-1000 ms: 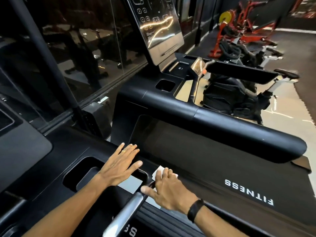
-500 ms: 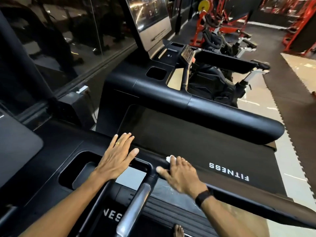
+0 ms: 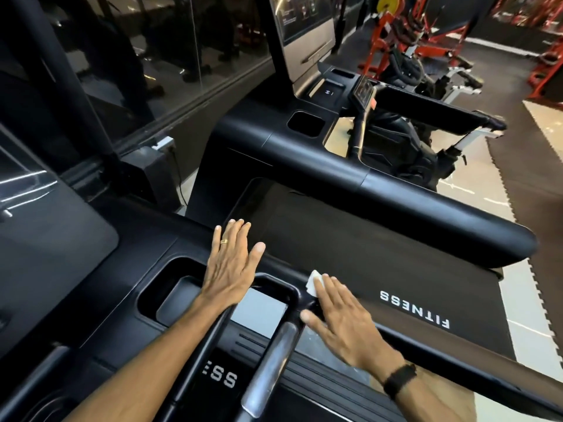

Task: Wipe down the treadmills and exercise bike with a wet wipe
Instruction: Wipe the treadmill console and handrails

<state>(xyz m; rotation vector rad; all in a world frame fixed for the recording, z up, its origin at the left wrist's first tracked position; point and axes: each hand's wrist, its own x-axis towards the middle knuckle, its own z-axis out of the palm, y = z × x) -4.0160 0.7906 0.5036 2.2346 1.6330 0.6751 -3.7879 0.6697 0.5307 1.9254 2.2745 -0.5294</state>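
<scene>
Head view. Near treadmill (image 3: 91,269): black console frame with a recessed tray, a silver-grey handlebar (image 3: 271,360) running toward the camera, part of a white logo reading "ESS" on the deck below.

Left hand (image 3: 231,266): flat, palm down, fingers straight and together, resting on the top edge of the near treadmill's frame beside the tray; a gold ring (image 3: 224,241) on one finger. Grip released, holding nothing.

Right hand (image 3: 338,318): laid palm down on the black side arm of the same frame, just right of where the handlebar meets it. Fingers extended, pressing a white wet wipe (image 3: 313,283) against the arm; only the wipe's front corner shows past the fingertips. Grip not clenched, flat on the wipe. A black wristband (image 3: 399,380) on the wrist.

Second treadmill (image 3: 380,190): beyond the hands, black, with a thick rounded side rail, a dark running belt marked "FITNESS" in white, and an upright console screen (image 3: 304,25) at the top.

Exercise bike (image 3: 405,153): black, standing behind the second treadmill's rail, partly hidden by it.

Background: red weight equipment (image 3: 393,44) with a yellow plate (image 3: 386,6), dark floor mats, glass wall at the left.
</scene>
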